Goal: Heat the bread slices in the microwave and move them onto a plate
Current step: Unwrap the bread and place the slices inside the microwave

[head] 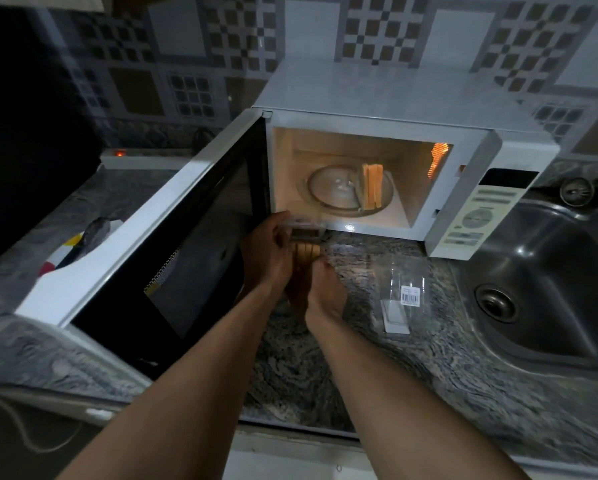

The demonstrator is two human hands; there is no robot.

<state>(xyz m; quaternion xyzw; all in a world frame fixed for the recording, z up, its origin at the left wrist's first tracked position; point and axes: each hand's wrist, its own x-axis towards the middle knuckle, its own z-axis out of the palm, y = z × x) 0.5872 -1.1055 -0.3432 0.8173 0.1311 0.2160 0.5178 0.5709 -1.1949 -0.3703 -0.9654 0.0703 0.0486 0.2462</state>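
- The microwave point(377, 95) is standing on the tabletop point(429, 358) with its door point(200, 244) swung wide open to the left – the inside is glowing with warm light.
- A few bread slices point(372, 188) are standing on edge on the right part of the glass turntable point(332, 188).
- The left hand point(268, 251) is hovering just before the microwave opening; its grip is curling round a clear plastic box point(304, 227), which is blurred.
- More slices point(306, 252) are showing just below this box, between both hands.
- The right hand point(325, 296) is reaching up from below, and its grip is narrow – the fingertips are pinching the near edge of these slices.
- A clear lid point(403, 292) with a barcode label is lying flat on the tabletop, near the sink point(550, 271).
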